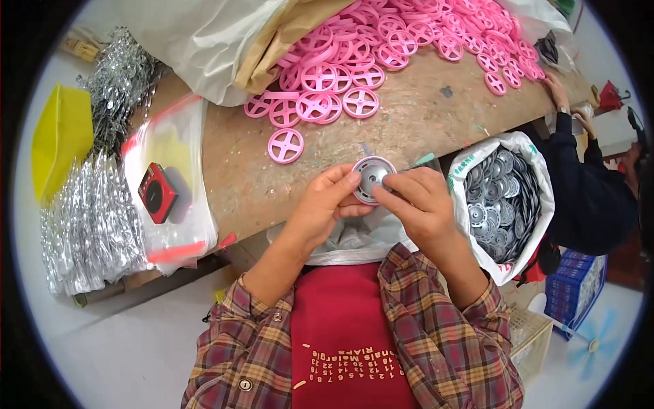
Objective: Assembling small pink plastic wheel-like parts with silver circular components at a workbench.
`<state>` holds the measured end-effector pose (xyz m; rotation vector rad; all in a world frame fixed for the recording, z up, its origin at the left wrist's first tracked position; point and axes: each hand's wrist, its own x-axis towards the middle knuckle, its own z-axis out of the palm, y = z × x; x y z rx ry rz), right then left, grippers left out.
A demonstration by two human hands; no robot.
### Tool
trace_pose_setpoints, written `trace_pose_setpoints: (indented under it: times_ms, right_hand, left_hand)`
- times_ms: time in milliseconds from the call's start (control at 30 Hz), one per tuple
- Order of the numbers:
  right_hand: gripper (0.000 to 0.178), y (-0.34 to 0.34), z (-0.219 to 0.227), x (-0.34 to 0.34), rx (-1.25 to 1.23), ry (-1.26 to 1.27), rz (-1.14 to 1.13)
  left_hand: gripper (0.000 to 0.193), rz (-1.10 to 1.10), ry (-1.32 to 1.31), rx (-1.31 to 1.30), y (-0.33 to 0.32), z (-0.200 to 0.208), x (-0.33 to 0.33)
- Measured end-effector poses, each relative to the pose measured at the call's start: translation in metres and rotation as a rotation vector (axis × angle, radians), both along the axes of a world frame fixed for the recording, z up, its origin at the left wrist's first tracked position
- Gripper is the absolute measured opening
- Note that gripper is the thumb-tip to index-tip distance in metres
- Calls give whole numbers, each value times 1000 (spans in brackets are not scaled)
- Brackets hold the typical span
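A silver disc shaped like a wheel cover [372, 176], with pink showing along its rim, is held over the table's near edge. My left hand [329, 201] grips it from the left, thumb on the face and fingers underneath. On its right side, my right hand [424, 203] has its bent fingers closed at the rim. Pink four-spoked wheels [285, 146] lie beyond my hands, the nearest one apart from the heap. To the right stands an open white sack [462, 178] of silver discs [492, 215]. Below my hands, the pale bag's [354, 255] contents are mostly hidden.
The worn wooden table [238, 160] carries a large pale sack [204, 48] spilling pink wheels. At left lie clear plastic bags [184, 225], a red-and-black device [158, 193], silver strands [92, 225] and a yellow piece [61, 136]. Another person [593, 191] works at right.
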<state>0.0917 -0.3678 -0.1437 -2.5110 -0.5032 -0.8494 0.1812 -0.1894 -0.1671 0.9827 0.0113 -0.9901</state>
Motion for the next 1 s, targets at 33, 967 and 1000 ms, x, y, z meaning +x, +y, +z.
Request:
trace_pose_setpoints:
  times_ms: [33, 967, 1000]
  right_hand:
    - [26, 2, -3, 1, -20, 4, -8]
    - [34, 24, -112, -45, 667, 629, -165]
    - [32, 14, -100, -50, 466, 434, -162]
  left_hand:
    - [33, -3, -50, 46, -1, -1, -1]
    - [39, -261, -1088, 650, 31, -71, -47]
    - [39, -246, -1091, 685, 33, -60, -47]
